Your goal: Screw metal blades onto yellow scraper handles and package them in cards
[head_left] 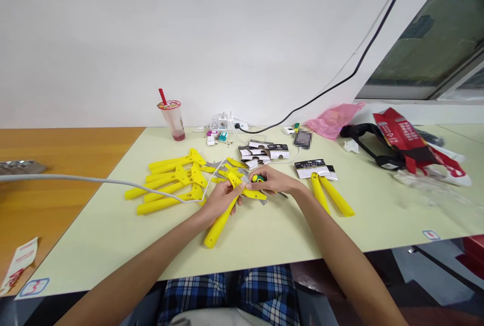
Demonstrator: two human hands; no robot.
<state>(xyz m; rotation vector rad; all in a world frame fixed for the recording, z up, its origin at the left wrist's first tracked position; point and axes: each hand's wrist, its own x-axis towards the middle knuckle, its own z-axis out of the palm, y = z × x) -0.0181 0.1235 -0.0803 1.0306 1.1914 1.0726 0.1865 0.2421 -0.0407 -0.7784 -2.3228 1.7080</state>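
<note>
My left hand [222, 197] is wrapped round a yellow-handled scraper [219, 227], whose handle points toward the front edge of the table. At the scraper's wide yellow head, the fingers of my right hand [274, 180] are closed, pinching near where blade and head meet. A green and yellow screwdriver handle [258, 178] shows at my right fingers; whether it is gripped or just lies behind them, I cannot tell. Part of a metal blade peeks out beneath the head. Left of my hands lie several more yellow scrapers [166, 187], heads toward the middle.
Black and white header cards [280, 151] lie behind my hands. Two yellow handles [336, 196] with a card [312, 169] rest at right. A white cable [151, 190] crosses the left scrapers. A drink cup [174, 122], power strip [227, 123], pink bag [333, 120] and red bag [403, 134] stand farther back.
</note>
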